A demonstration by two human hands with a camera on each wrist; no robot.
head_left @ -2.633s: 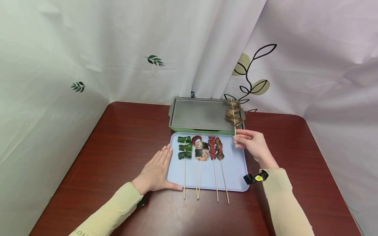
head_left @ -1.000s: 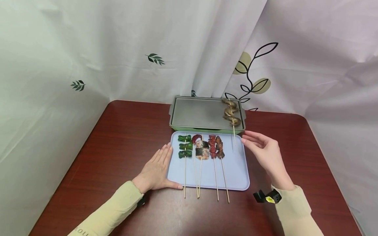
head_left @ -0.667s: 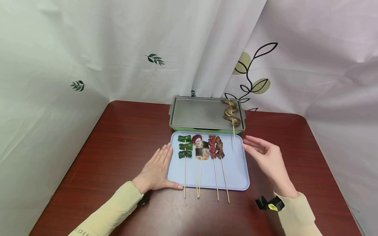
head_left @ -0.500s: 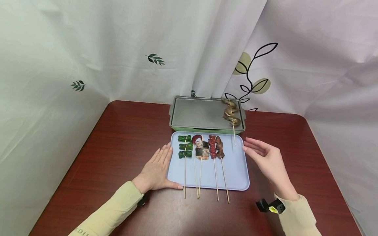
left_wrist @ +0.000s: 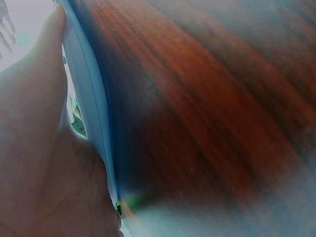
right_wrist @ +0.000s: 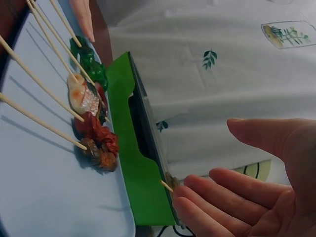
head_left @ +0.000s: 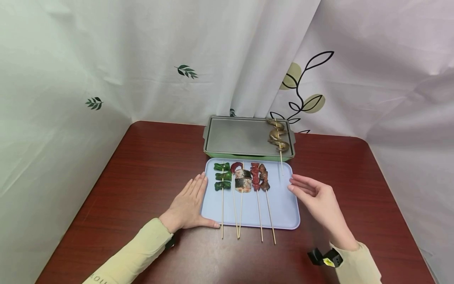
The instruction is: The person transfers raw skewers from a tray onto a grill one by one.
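Observation:
My left hand [head_left: 187,205] lies with straight fingers against the left edge of a pale blue tray [head_left: 283,205], its thumb along the near corner. On the tray lie skewers of green pepper [head_left: 222,176], a curled red piece [head_left: 236,167], fish chunks [head_left: 243,181], red meat [head_left: 255,177] and brown meat [head_left: 264,178]. My right hand [head_left: 317,199] hovers at the tray's right edge, holding nothing; in the right wrist view thumb and fingers stand apart. Beyond it a skewer of brown shrimp-like pieces [head_left: 277,135] lies on the griddle [head_left: 241,136], its stick jutting over the tray.
The green-sided griddle stands directly behind the tray on a dark red wooden table [head_left: 152,157]. A white curtain [head_left: 159,59] with leaf prints hangs behind and along the sides. Several skewer sticks extend past the tray's front edge.
The right hand lowered the brown shrimp-like skewer onto the griddle's right side, let go and drew back rightward and nearer. Since then it has shifted slightly toward the tray. The left hand stays put.

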